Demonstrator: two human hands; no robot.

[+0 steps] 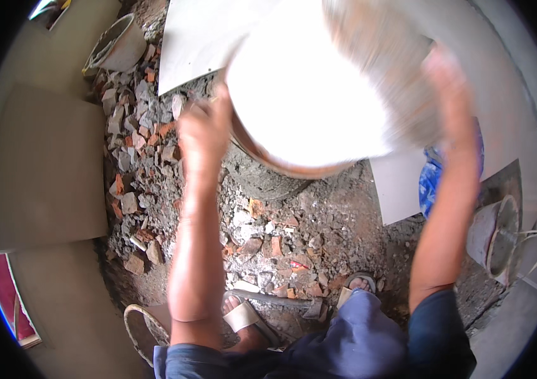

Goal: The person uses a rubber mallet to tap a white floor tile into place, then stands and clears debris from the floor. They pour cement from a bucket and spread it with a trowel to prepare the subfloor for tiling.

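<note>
I am holding a big round pan [306, 171] out in front of me, its brownish rim curving over a rough grey mass [265, 180] on the floor. My left hand [204, 129] is curling against the rim's left side, apparently clasping it. My right hand [448, 72] is showing at the pan's right side, too blurred for me to tell how its fingers are closing. White is filling the pan's middle; glare is hiding whether that is contents or bare surface. Broken rubble [132, 136] is lying to the left, and a blue bag-like thing [431, 177] is showing beyond my right forearm.

I am judging the pan stiff and awkwardly wide, probably heavy if loaded, with a rim that dust could be making slippery. Opposite sides of the rim are offering the best hold.
</note>
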